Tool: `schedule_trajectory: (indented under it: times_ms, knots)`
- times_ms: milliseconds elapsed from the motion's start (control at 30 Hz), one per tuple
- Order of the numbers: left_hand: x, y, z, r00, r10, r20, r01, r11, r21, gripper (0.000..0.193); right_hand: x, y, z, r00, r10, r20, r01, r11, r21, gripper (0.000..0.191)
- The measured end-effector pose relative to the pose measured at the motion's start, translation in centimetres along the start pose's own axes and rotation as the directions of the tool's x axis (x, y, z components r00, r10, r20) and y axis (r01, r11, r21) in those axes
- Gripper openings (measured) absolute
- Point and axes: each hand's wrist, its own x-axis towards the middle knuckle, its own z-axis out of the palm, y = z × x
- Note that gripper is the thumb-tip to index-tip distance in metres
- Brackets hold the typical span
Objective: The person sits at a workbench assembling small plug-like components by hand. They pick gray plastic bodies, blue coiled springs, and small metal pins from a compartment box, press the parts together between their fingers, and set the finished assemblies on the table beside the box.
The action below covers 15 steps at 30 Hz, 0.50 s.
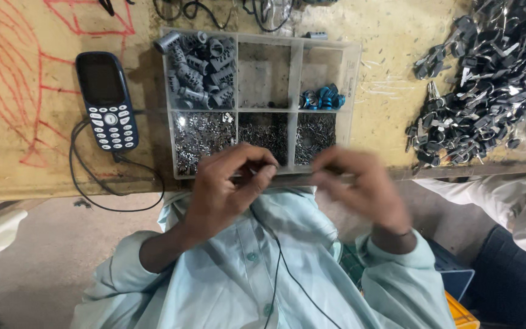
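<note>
At mid-frame our left hand (223, 189) pinches a tiny part; our blurred right hand (363, 186) fingers look narrow, compartment tray (353, 91) well stocked.

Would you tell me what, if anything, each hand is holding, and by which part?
The left hand pinches something tiny between thumb and fingertips; what it is cannot be told. The right hand is blurred, so its hold cannot be told.

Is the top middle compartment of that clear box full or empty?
Nearly empty: the top middle compartment of the clear box shows a bare floor, with only a few dark bits in its lower corner.
</note>
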Motion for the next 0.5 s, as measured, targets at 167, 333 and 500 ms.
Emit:
schedule_trajectory:
  times_ms: [167, 333, 500]
  knots:
    - [-0.4, -0.2, -0.3, 0.97, -0.151, 0.19, 0.18, 0.973, -0.145, 0.014, -1.4, 0.6, 5.1, 0.997, -0.019, -0.08, 0.013, 0.997, -0.079, 0.02]
    - [-1.3, -0.3, -0.9, 0.951, -0.196, 0.238, 0.236, 0.96, -0.151, 0.015, -2.1, 0.2, 5.7, 0.997, -0.033, -0.07, 0.029, 0.998, -0.057, 0.018]
    - [-1.7, -0.3, -0.6, 0.961, -0.155, 0.231, 0.187, 0.974, -0.127, 0.016, -2.5, -0.1, 5.5, 0.998, 0.052, -0.034, -0.05, 0.998, 0.045, 0.016]
